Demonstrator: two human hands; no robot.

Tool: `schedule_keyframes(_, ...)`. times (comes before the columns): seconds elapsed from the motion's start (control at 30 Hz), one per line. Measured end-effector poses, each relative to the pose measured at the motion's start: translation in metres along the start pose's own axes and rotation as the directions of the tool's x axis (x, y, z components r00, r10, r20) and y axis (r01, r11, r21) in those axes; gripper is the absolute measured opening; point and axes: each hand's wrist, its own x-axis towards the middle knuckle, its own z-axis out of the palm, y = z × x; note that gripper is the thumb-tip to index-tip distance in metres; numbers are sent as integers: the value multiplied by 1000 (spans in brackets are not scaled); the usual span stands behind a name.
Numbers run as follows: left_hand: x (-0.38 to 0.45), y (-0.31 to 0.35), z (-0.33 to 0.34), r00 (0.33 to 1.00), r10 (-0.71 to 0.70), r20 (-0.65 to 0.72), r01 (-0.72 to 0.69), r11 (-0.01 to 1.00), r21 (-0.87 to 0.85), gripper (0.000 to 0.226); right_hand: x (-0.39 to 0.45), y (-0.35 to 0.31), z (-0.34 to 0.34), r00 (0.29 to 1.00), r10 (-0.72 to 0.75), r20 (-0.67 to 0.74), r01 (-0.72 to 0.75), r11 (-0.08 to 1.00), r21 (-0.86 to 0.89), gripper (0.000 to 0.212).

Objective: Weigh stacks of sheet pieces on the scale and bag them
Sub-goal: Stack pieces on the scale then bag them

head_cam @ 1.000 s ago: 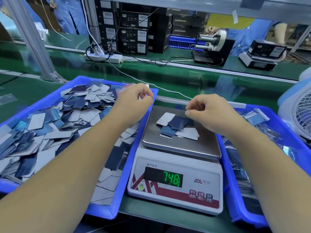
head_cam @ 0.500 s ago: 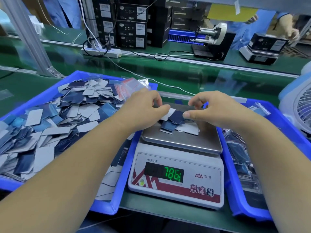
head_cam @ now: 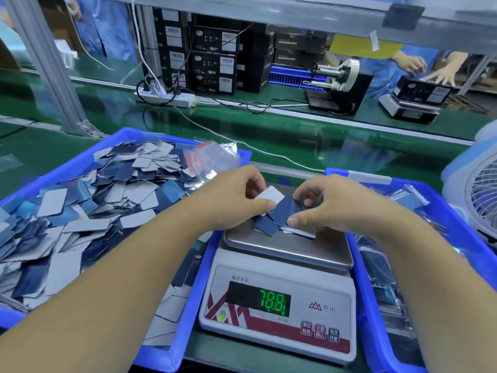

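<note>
Over the scale point(head_cam: 277, 294) pan, left hand point(head_cam: 228, 200) and right hand point(head_cam: 330, 208) both pinch the sheet pieces point(head_cam: 279, 214) lying between them

Left tray point(head_cam: 185, 300): near end covered by the left forearm, far-left side cut by the frame edge.
Right tray point(head_cam: 376, 313): bagged contents blurred, largely behind the right forearm; near corner out of frame.
Sheet pieces point(head_cam: 271, 222) on the scale point(head_cam: 277, 300): count unreadable, partly under the left hand point(head_cam: 228, 200) and right hand point(head_cam: 338, 208).
Scale buttons: lettering too small.
Fan point(head_cam: 481, 195), right of the right hand: cropped.
</note>
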Motion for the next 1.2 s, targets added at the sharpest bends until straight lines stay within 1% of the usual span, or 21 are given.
schedule_keyframes(0.1, 2, 0, 3, 997, 72, -32, -75, 989, -130, 20, 1, 3, 3, 1000, -5, 5, 5, 999, 33, 42)
schedule_keyframes(0.23, 2, 2, 4, 992, 111, -67, -124, 967, -223, 23, 1, 3, 4, 999, -28, 21, 27, 997, 77, 38)
schedule_keyframes(0.33, 0, 4, 4, 990, 111, -86, -129, 962, -241, 21, 0, 1, 3, 999, -32, 36, 27, 990, 138, 40)
schedule_keyframes(0.4, -2, 5, 3, 987, 129, -99, -147, 967, -208, 19, -2, 0, 2, 999, -15, 36, 7, 980, 197, 46)
schedule_keyframes(0.47, -4, 7, 4, 984, 163, -68, -172, 972, -160, 19, -2, -2, 2, 1000, -10, 27, 6, 985, 172, 43)
schedule_keyframes(0.57, -7, 8, 6, 979, 204, 23, -199, 971, -135, 16, -3, 0, 1, 1000, -22, 23, 19, 994, 106, 34)
schedule_keyframes(0.67, -9, 9, 3, 958, 255, 133, -243, 965, -103, 7, -5, 2, -6, 994, -33, 100, 15, 985, 174, 38)
schedule_keyframes(0.73, -10, 10, 0, 955, 258, 145, -241, 962, -128, 3, -8, 2, -12, 987, -55, 150, 18, 971, 239, 40)
schedule_keyframes(0.8, -9, 11, -3, 968, 235, 85, -223, 966, -132, 5, -10, 0, -15, 984, -59, 169, 11, 962, 273, 39)
schedule_keyframes(0.87, -7, 9, -6, 986, 160, 51, -155, 984, -85, 12, -11, -2, -14, 991, -25, 134, -12, 963, 270, 37)
schedule_keyframes(0.9, -6, 8, -7, 991, 109, 75, -105, 993, -49, 21, -10, -2, -12, 996, 0, 92, -21, 974, 226, 39)
schedule_keyframes(0.97, -5, 6, -9, 983, 17, 181, -25, 999, 40, 44, -7, -3, -7, 999, 24, 27, -26, 996, 83, 47)
schedule_keyframes(1.0, -5, 6, -9, 973, -12, 231, -10, 995, 95, 55, -6, -5, -4, 1000, 22, 17, -23, 999, 23, 51)
schedule_keyframes(1.03, -4, 8, -10, 964, -35, 264, -4, 989, 148, 62, -6, -6, -2, 1000, 20, 19, -19, 1000, -15, 53)
schedule_keyframes(1.07, -3, 12, -10, 959, -50, 278, -6, 980, 197, 62, -5, -8, -1, 1000, 19, 23, -18, 999, -31, 53)
schedule_keyframes(1.13, -1, 22, -11, 958, -81, 273, 1, 960, 281, 52, -5, -10, -1, 999, 19, 31, -19, 1000, -23, 50)
schedule_keyframes(1.2, 3, 33, -14, 949, -136, 285, 27, 935, 355, 49, -6, -11, -2, 999, 14, 48, -14, 1000, 1, 47)
